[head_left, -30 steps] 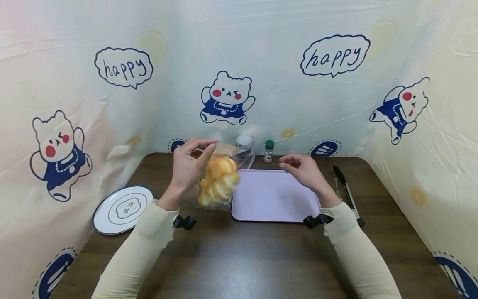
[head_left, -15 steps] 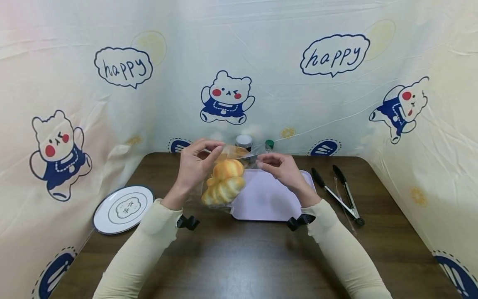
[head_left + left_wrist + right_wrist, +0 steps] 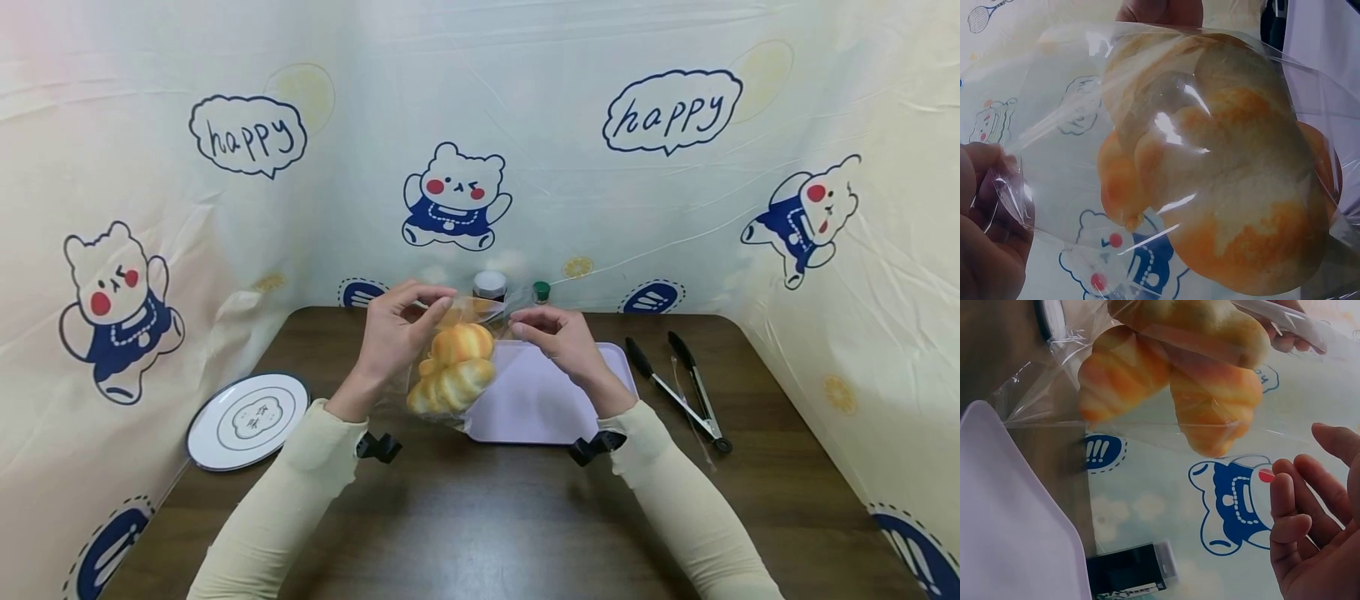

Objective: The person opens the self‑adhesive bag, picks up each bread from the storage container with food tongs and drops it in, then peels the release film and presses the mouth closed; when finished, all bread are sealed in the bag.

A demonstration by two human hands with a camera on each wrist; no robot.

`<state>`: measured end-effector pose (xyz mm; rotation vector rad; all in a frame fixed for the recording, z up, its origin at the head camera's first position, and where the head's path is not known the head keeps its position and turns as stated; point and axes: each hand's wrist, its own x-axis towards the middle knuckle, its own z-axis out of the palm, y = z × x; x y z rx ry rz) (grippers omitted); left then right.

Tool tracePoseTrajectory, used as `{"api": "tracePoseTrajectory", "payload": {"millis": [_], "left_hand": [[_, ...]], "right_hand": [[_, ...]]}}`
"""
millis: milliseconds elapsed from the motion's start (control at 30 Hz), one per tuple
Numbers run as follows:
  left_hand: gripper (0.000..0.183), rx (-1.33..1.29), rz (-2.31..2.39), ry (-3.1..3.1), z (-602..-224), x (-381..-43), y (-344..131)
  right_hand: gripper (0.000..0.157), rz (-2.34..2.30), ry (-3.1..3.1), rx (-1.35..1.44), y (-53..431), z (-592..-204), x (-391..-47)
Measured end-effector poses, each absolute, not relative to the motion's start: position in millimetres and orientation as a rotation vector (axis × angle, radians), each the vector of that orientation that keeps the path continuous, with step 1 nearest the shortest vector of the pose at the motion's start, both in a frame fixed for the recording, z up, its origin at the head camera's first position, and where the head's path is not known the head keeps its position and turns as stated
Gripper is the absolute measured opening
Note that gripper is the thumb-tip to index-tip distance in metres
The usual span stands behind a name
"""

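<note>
A clear plastic bag [image 3: 1060,181] with several bread rolls [image 3: 453,379] inside hangs over the left part of the lavender tray [image 3: 547,400]. My left hand [image 3: 392,333] pinches the bag's upper edge between thumb and fingers. The left wrist view has the film tucked in the left hand's fingers [image 3: 1019,231]. On the bag's other side is my right hand [image 3: 564,340], its fingertips close to the film. The right wrist view shows a gap between this hand's thumb and loosely bent fingers [image 3: 1291,487]; whether they touch the film is hard to make out.
A white plate [image 3: 217,429] with a dark rim lies at the left. Black-tipped tongs [image 3: 693,404] are on the right. Behind the bag stand a white-lidded jar [image 3: 490,285] and a small green-capped bottle [image 3: 542,292]. Printed cloth [image 3: 555,192] surrounds the table [image 3: 480,517].
My right hand has moved left from above the tray to the bag, uncovering the tongs. My left hand and the bag of rolls have shifted slightly right.
</note>
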<state>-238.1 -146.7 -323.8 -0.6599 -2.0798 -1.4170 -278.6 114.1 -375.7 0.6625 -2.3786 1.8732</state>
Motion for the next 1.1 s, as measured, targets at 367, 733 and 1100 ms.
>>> {"api": "tracePoseTrajectory", "payload": {"millis": [367,733,1100], "left_hand": [[0.014,-0.666,-1.429,-2.116,-324,-238,-150],[0.018,-0.507,-1.451,-2.167,-322,-238,-156],[0.026,-0.434,-1.471,-2.231,-320,-240,-156]], "right_hand": [[0.023,1.922,-2.284,0.616,115,-378,-280],[0.024,2.017,-2.166,0.603,132,-368,-279],[0.024,2.071,-2.176,0.584,140,-365,-280]]}}
